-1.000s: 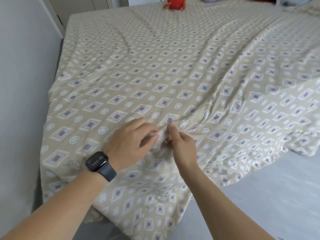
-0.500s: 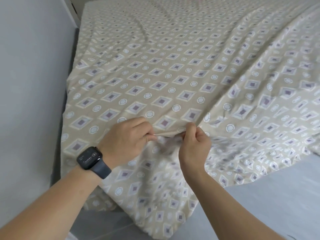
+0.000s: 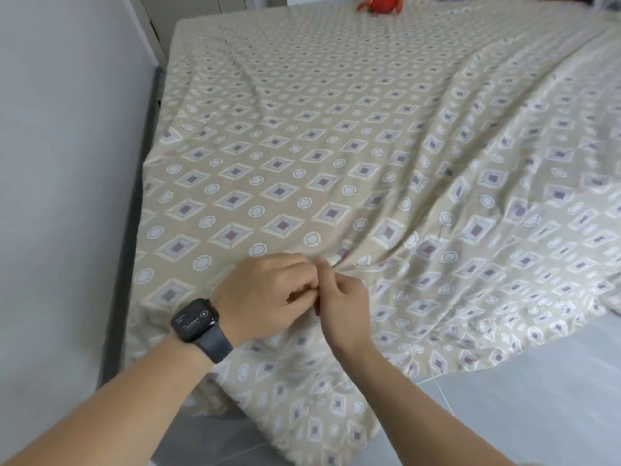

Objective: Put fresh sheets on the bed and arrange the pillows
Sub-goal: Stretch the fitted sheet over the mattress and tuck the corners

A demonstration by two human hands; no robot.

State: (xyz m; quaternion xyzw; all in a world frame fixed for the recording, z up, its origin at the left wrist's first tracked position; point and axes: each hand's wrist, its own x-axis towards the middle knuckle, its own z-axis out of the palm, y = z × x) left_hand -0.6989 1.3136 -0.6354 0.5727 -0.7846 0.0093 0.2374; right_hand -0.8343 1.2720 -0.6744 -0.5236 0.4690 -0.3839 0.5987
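Both hands gather sheet at bed's foot

The left hand (image 3: 268,294) and right hand (image 3: 339,301), touching, each pinch a fold of the patterned sheet (image 3: 336,146), which covers the bed and spills onto the grey floor (image 3: 537,408). A watch (image 3: 196,321) circles the left wrist.

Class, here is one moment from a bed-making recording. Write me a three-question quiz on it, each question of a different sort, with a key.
1. True or false: both hands pinch the patterned sheet at the near edge of the bed.
2. Which wrist wears the dark watch? A) left B) right C) neither
3. Fill in: the red toy lies at the ___ end of the bed.

Key:
1. True: the left hand and the right hand meet on a gathered fold.
2. A
3. far
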